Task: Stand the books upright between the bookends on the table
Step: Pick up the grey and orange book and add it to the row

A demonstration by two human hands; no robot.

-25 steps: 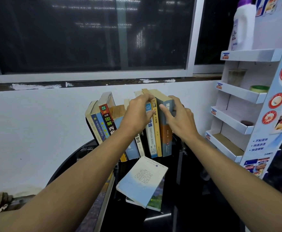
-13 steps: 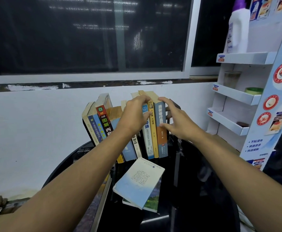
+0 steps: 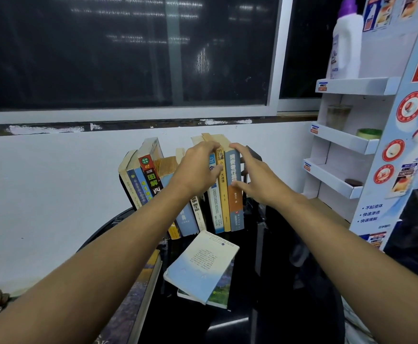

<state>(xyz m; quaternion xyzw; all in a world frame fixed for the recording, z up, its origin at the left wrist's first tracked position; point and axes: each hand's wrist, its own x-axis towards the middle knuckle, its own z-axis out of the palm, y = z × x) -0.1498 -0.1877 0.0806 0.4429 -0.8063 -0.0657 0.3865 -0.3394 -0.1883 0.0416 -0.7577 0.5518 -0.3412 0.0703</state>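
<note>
Both hands are on the books. The left hand (image 3: 198,167) has its fingers curled over the top edges of the middle volumes. The right hand (image 3: 255,177) grips the grey-blue book (image 3: 236,214) at the right end, with its fingers hooked over the top and its thumb pressed on the spine.

A dark window (image 3: 128,50) fills the upper part of the view, with a white wall (image 3: 41,182) below its sill. Against that wall stands a round, glossy black table (image 3: 277,319). Just beside the table's right edge is a white cardboard display rack (image 3: 352,85).

The row of books (image 3: 217,207) stands at the far edge of the table. The volumes at its left end lean to the left. The three at the right end stand close to upright, pressed together. Just behind the right hand's fingers is the black right bookend (image 3: 252,155), touching or nearly touching the grey-blue book; which, I cannot tell.

Near the table's middle, just in front of the row, a pale blue book (image 3: 203,264) lies flat on a green-covered book (image 3: 220,297). A purple-covered book (image 3: 138,289) lies along the left edge, partly hidden by the left forearm.

On the rack's top shelf stands a white bottle (image 3: 347,40) with a purple cap. The shelf below holds a glass (image 3: 338,116) and a green-rimmed tub (image 3: 369,132).
</note>
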